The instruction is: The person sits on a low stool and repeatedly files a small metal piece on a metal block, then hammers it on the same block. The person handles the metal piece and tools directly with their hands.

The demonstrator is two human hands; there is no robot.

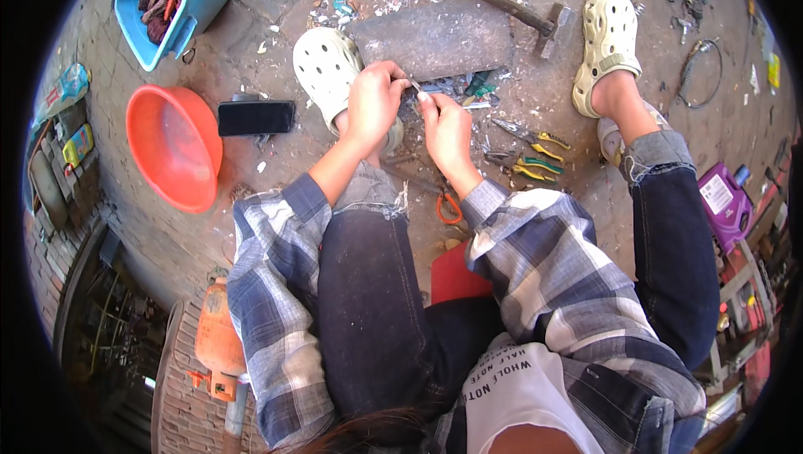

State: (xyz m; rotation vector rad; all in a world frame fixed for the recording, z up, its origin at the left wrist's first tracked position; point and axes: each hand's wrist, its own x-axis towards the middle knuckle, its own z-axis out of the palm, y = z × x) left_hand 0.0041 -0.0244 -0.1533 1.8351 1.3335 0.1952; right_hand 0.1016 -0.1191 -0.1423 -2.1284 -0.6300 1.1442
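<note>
In front of my left shoe, my left hand (375, 101) and my right hand (447, 134) come close together with their fingertips pinched. Between them is a small, thin, greyish piece (415, 85), too small to name. It seems to be gripped from both sides, the right thumb lying along its near end. Just beyond my hands a flat, worn metal slab (435, 36) lies on the ground. A hammer (549, 29) with a long wooden handle rests across the slab's far right. Scrap bits (478, 89) are scattered along the slab's near edge.
Pliers with yellow handles (548, 143) and green-yellow ones (535, 168) lie right of my right hand. An orange-handled tool (449, 207) is nearer. Leftward are a black phone (256, 118), an orange bowl (173, 149) and a blue bin (188, 28). A purple jug (726, 203) stands far right.
</note>
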